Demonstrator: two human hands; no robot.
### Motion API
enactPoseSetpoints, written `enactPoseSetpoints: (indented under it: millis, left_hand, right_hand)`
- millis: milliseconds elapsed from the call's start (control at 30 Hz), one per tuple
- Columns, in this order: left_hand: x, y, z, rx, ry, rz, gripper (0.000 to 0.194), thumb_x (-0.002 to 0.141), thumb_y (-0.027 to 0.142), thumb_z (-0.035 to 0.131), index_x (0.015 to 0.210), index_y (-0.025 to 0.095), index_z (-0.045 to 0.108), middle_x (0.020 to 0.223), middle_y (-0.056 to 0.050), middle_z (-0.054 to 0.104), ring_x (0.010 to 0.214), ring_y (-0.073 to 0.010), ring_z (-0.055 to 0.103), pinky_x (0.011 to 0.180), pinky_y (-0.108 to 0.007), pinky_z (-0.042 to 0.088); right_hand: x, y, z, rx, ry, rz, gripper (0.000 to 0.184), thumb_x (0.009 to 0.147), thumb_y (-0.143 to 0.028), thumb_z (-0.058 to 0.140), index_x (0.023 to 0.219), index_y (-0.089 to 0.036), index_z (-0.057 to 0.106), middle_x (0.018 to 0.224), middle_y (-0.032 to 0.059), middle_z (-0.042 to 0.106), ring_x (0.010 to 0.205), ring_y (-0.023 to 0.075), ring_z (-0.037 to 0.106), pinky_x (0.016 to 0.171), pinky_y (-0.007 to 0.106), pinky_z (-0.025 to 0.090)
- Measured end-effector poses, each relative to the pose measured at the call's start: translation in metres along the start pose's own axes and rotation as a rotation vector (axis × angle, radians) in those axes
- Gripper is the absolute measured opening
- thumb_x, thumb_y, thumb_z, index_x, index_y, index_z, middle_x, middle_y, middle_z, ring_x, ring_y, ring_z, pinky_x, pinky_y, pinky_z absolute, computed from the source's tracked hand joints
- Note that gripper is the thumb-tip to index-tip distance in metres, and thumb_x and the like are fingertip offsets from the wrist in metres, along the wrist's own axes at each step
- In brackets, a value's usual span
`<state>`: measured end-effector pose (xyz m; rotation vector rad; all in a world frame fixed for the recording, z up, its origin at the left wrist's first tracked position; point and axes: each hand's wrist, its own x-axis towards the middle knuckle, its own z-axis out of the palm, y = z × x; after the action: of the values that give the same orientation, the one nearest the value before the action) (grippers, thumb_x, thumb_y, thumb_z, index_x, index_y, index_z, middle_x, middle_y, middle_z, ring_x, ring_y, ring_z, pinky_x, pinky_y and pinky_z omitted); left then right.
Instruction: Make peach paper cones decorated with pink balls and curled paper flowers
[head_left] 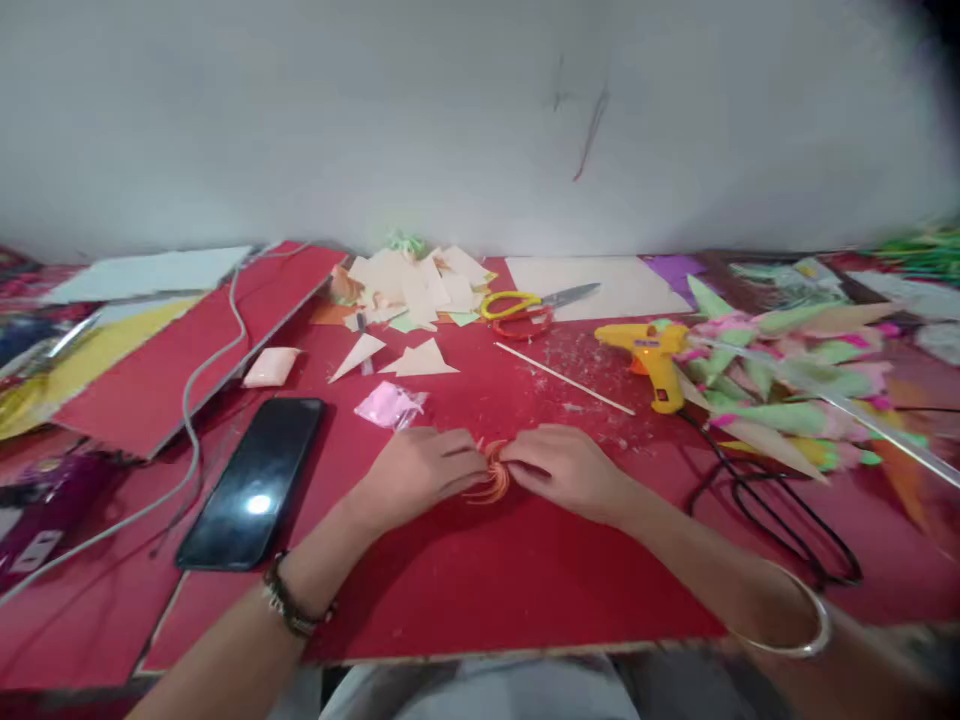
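My left hand [420,472] and my right hand [562,468] meet at the middle of the red board [465,590]. Between their fingertips sits a small orange fringed paper piece [491,480], its thin strips curling down toward me. Both hands pinch it, fingers pressed together on either side. A beaded bracelet circles my left wrist and a metal bangle my right forearm.
A black phone [255,482] lies left of my hands. Behind are a pink packet [390,405], cream paper triangles [420,360], a scrap pile [412,285], yellow scissors [525,302], a thin stick [562,378], a yellow glue gun [652,355] with its black cord, and green-pink paper cones [780,380] at right.
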<state>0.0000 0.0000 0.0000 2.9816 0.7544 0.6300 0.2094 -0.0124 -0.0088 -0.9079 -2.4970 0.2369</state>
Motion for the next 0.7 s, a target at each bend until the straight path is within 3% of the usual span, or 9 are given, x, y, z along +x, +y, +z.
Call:
enactPoseSetpoints:
  millis: [200,700]
  left_hand:
    - [-0.0011,-0.0003,0.0002,-0.123,-0.041,-0.062,0.024,0.088,0.028,0.039,0.080,0.019,0.060,0.077,0.000,0.063,0.064,-0.0081,0.057,0.058,-0.017,0.039]
    - [0.0002,-0.0006,-0.0003,-0.268,-0.072,-0.141,0.021,0.085,0.028,0.043,0.078,0.016,0.059,0.074,-0.001,0.062,0.066,-0.0092,0.056,0.059,-0.017,0.040]
  right_hand:
    - [0.0005,-0.0035,-0.0046,-0.019,-0.047,-0.014,0.025,0.088,-0.023,0.039,0.076,-0.017,0.060,0.064,0.0017,0.060,0.059,0.0122,0.051,0.057,0.022,0.032]
    - [-0.0010,-0.0044,-0.0041,-0.037,-0.082,-0.012,0.022,0.087,-0.024,0.039,0.079,-0.017,0.058,0.067,0.0014,0.058,0.063,0.0120,0.050,0.059,0.023,0.032]
